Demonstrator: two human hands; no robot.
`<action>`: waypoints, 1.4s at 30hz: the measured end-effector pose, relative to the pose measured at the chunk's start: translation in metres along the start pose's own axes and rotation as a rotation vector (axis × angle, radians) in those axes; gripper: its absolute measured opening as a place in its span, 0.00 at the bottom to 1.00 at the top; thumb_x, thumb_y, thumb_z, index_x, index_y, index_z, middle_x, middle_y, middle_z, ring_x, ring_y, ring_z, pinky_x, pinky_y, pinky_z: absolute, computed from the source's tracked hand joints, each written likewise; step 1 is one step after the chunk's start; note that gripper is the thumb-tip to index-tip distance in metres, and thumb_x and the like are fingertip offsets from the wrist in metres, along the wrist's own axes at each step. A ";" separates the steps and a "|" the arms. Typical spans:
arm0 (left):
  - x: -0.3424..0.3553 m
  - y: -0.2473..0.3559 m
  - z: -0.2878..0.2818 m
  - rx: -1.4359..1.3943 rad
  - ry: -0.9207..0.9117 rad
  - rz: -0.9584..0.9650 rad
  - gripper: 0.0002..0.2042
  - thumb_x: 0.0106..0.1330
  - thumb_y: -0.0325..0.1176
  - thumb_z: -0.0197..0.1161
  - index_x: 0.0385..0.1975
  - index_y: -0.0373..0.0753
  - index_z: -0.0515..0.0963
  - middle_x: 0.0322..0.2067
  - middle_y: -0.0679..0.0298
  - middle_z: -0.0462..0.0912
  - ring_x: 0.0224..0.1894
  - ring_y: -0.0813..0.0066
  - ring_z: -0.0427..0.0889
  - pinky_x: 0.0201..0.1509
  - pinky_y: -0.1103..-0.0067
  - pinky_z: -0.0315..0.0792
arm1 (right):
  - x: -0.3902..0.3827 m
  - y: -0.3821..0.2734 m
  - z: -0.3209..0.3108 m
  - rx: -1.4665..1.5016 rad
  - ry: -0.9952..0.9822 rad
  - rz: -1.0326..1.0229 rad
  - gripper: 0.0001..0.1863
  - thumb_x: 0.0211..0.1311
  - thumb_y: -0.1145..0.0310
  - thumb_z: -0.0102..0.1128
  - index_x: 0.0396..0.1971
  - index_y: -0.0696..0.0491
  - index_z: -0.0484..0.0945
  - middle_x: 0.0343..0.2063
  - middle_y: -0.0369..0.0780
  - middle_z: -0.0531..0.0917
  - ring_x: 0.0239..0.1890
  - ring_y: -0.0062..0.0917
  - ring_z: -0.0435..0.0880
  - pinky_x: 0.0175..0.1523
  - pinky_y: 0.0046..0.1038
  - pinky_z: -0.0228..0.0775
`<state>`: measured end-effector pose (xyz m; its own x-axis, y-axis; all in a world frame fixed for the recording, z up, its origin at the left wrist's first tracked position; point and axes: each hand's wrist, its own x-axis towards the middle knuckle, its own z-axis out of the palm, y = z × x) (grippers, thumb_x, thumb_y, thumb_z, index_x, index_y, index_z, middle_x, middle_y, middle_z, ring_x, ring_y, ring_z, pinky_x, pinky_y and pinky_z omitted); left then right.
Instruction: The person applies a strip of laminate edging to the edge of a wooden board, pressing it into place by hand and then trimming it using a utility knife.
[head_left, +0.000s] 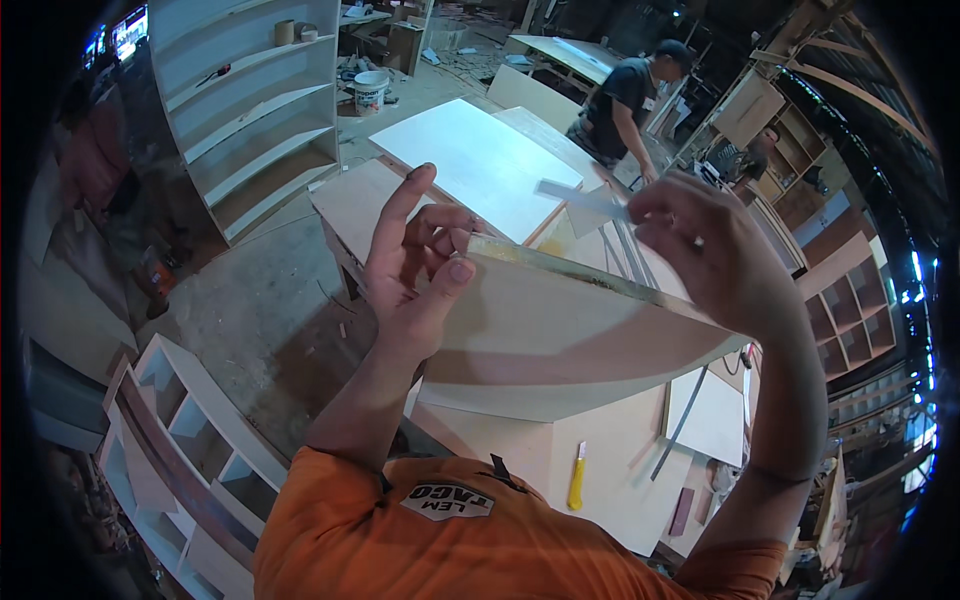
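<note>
A pale wooden panel (pixel 560 330) stands tilted in front of me, its upper edge streaked with yellowish residue. My left hand (pixel 415 265) pinches the panel's upper left corner, thumb on the near face, with the index finger raised. Above the panel's right part, my right hand (pixel 695 245) is closed on a flat, pale strip (pixel 580 198) that points left over the edge. What the strip is made of I cannot tell. Below the panel, a yellow utility knife (pixel 577 478) lies on the work table (pixel 520 445).
A large white board (pixel 470 165) lies beyond the panel. Farther back, a co-worker (pixel 625 105) leans over a table. Shelf units stand at the far left (pixel 250 110) and near left (pixel 190 450). A white bucket (pixel 371 92) is on the floor. A thin dark strip (pixel 680 420) lies right of the knife.
</note>
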<state>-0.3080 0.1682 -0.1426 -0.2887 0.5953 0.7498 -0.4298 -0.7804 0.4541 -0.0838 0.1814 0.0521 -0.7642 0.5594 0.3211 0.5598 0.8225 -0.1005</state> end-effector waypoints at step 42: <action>-0.001 0.012 0.016 -0.016 0.053 -0.015 0.33 0.56 0.18 0.68 0.63 0.32 0.62 0.43 0.54 0.83 0.42 0.83 0.82 0.44 0.88 0.76 | -0.006 -0.038 0.033 0.101 -0.029 0.041 0.07 0.54 0.81 0.62 0.34 0.61 0.78 0.23 0.41 0.81 0.22 0.27 0.81 0.28 0.25 0.72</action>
<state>-0.2993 0.1551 -0.1298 -0.3270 0.6165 0.7162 -0.4476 -0.7686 0.4571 -0.1111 0.1504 0.0230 -0.7512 0.5943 0.2872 0.5568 0.8043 -0.2078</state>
